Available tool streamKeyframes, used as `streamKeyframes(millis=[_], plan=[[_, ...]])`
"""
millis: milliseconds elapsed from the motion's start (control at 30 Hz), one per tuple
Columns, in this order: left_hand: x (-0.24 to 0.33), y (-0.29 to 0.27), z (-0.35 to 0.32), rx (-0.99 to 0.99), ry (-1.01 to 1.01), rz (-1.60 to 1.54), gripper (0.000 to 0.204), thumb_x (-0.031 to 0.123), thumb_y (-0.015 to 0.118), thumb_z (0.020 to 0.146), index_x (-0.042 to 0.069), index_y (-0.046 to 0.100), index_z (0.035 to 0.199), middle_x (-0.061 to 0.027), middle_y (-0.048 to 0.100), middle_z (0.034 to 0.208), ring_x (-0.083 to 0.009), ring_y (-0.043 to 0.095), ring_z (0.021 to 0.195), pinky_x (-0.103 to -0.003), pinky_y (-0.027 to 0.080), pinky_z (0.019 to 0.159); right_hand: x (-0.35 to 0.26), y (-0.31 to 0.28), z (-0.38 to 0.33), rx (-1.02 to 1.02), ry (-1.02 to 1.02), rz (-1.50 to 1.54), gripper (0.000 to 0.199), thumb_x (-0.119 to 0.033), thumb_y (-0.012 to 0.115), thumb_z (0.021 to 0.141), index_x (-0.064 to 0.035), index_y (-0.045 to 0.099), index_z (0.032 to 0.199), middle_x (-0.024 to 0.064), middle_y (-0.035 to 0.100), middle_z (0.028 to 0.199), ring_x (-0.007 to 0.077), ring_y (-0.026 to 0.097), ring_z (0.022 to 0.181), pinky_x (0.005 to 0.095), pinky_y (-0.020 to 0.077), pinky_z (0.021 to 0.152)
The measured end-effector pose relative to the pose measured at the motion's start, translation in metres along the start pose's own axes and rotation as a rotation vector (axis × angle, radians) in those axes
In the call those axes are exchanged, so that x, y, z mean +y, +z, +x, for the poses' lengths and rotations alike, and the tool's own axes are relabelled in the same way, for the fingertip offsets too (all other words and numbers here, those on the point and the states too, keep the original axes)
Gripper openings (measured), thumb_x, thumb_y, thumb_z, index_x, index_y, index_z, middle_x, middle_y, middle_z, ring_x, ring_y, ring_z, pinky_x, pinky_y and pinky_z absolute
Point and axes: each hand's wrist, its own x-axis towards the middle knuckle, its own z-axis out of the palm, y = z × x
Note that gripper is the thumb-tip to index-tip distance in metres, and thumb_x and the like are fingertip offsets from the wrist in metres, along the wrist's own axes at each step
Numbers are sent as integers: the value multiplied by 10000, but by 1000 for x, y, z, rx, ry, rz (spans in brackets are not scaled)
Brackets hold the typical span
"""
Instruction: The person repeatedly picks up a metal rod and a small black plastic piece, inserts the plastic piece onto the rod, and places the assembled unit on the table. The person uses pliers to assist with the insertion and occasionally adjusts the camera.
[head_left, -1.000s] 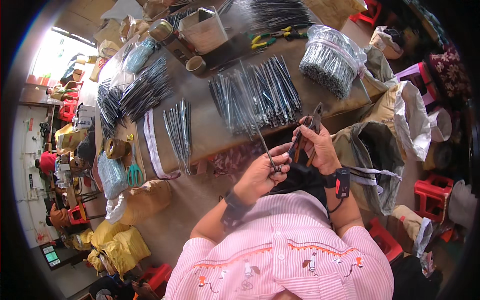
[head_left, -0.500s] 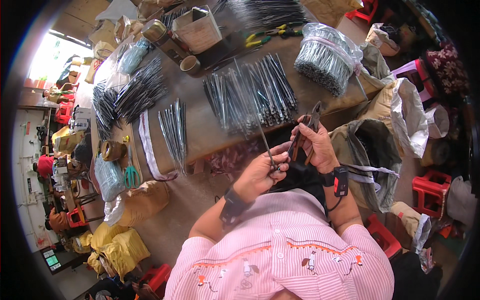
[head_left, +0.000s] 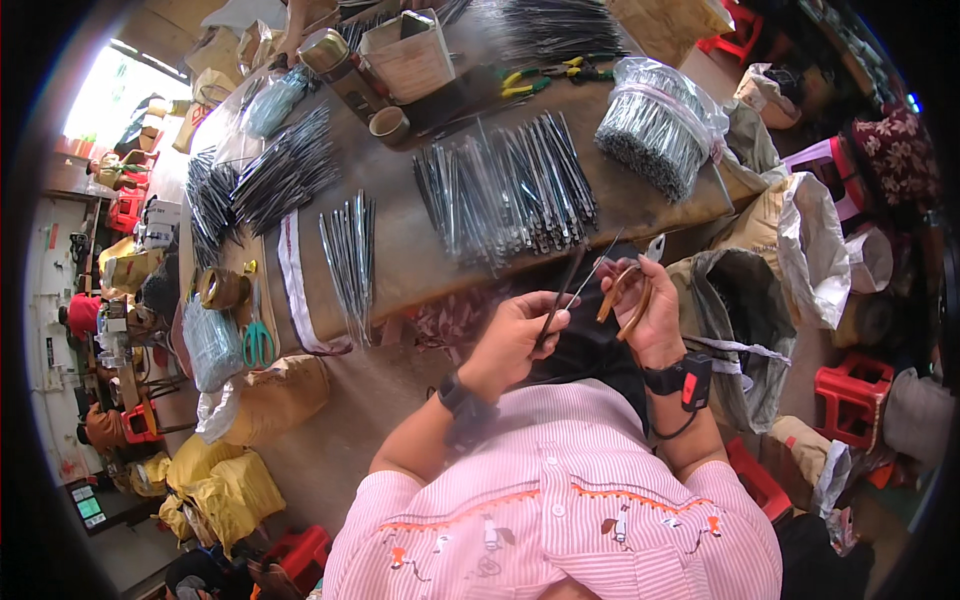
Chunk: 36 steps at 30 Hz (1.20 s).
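In front of my body, near the table's front edge, my left hand [head_left: 525, 335] is closed on a thin dark metal strip [head_left: 568, 285] that points up. My right hand [head_left: 652, 318] is wrapped round pliers with brown handles [head_left: 633, 318], their jaws toward the table. A thin silvery wire [head_left: 592, 274] slants between the two hands; which fingers hold it I cannot tell. Beyond the hands, a row of similar thin dark and silvery strips [head_left: 505, 190] lies on the table [head_left: 400, 270]. A smaller group of strips [head_left: 348, 255] lies to its left.
At the right stands a plastic-wrapped bundle of silvery wires [head_left: 655, 135]. Green-and-yellow pliers [head_left: 545, 75], a box [head_left: 408, 60], a flask [head_left: 330, 58] and a cup [head_left: 388, 125] are farther back. Teal scissors [head_left: 258, 340] sit at the left edge; an open sack [head_left: 765, 370] stands at right.
My hands have moved apart slightly. The pliers have turned in my right hand, handles now toward my left hand. The strip in my left hand is tilted differently.
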Motion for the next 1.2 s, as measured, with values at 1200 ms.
streamKeyframes(millis=[1200], plan=[[7, 5, -13, 102, 323, 477, 179, 1, 623, 862, -28, 662, 1034, -12, 551, 822, -58, 497, 604, -211, 404, 531, -2, -1, -51, -220, -337, -1869, 242, -119, 565, 750, -53, 612, 978, 192, 619, 726, 394, 610, 705, 444, 487, 653]])
